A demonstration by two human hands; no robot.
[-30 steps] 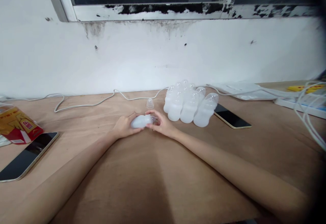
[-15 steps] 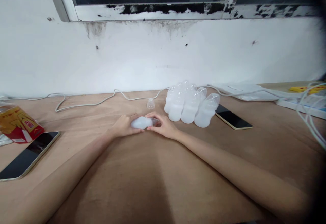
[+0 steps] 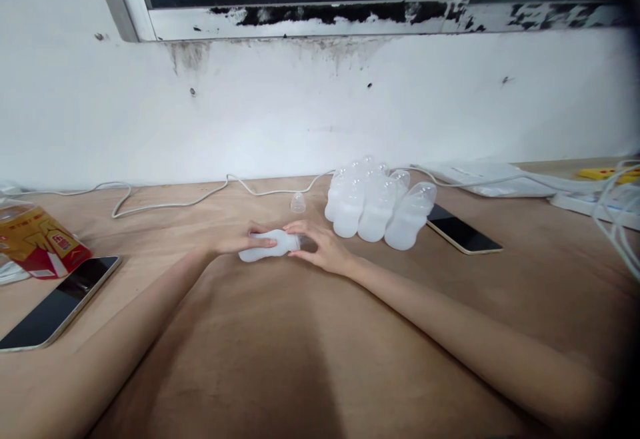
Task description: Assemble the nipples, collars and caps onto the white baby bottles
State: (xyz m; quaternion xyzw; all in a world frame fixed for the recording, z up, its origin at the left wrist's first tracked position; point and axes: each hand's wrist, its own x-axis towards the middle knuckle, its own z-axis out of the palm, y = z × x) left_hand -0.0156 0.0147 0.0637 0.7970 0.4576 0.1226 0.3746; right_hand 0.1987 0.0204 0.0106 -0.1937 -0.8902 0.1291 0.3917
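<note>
A small frosted white bottle (image 3: pixel 270 244) lies on its side between my hands, its neck pointing right. My left hand (image 3: pixel 235 243) is closed around the bottle's body, thumb along the near side. My right hand (image 3: pixel 323 247) pinches the clear top end with thumb and fingers. What sits inside that palm is partly hidden. Just beyond my hands stands a small clear dome cap (image 3: pixel 298 202). To the right is a cluster of several similar frosted bottles (image 3: pixel 373 222) with clear domed caps, the front right one tilted.
A black phone (image 3: pixel 463 229) lies right of the bottles, another phone (image 3: pixel 63 302) at the left beside a red and yellow package (image 3: pixel 45 242). A white cable (image 3: pixel 175 206) runs along the wall. At the back right are a plastic bag (image 3: pixel 490 179) and a white power strip (image 3: pixel 590 206).
My left hand has shifted left and turned its grip, so more of the bottle shows and its base points left and toward me. My right hand stays at the top end.
</note>
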